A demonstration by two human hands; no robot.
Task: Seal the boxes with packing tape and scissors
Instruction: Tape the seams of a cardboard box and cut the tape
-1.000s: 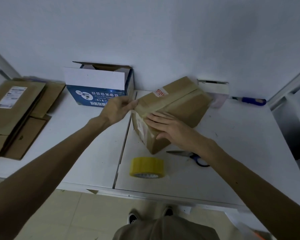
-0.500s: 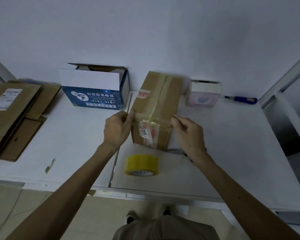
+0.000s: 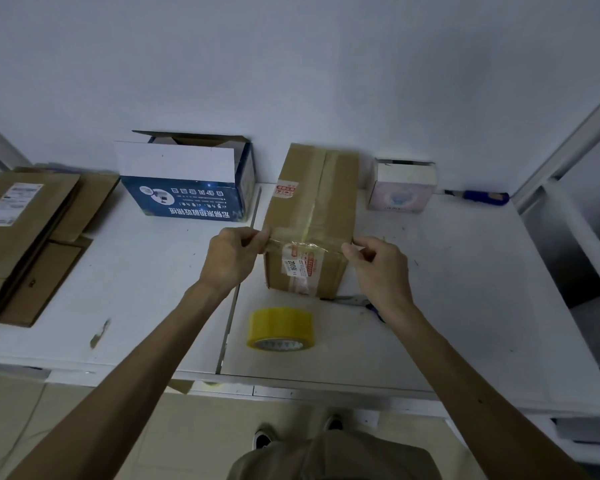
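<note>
A brown cardboard box [image 3: 312, 202] lies on the white table [image 3: 447, 306], its long side running away from me, with tape down its top seam. A clear tape strip [image 3: 303, 241] stretches across the box's near top edge. My left hand [image 3: 231, 259] pinches the strip's left end at the box's left corner. My right hand [image 3: 374, 263] pinches its right end at the right corner. The yellow tape roll [image 3: 279, 329] stands on the table just in front of the box. The scissors [image 3: 352, 300] lie under my right wrist, mostly hidden.
An open blue and white box [image 3: 187, 183] stands at the back left. Flattened cardboard [image 3: 25, 237] is stacked at the far left. A small pink and white box [image 3: 400, 187] and a blue-handled tool [image 3: 478, 196] sit by the wall. A white shelf frame [image 3: 568, 168] rises on the right.
The box was tilted and turned a second ago; it now lies flat, long side away from me. My right hand left the box's top and now pinches the tape strip's right end.
</note>
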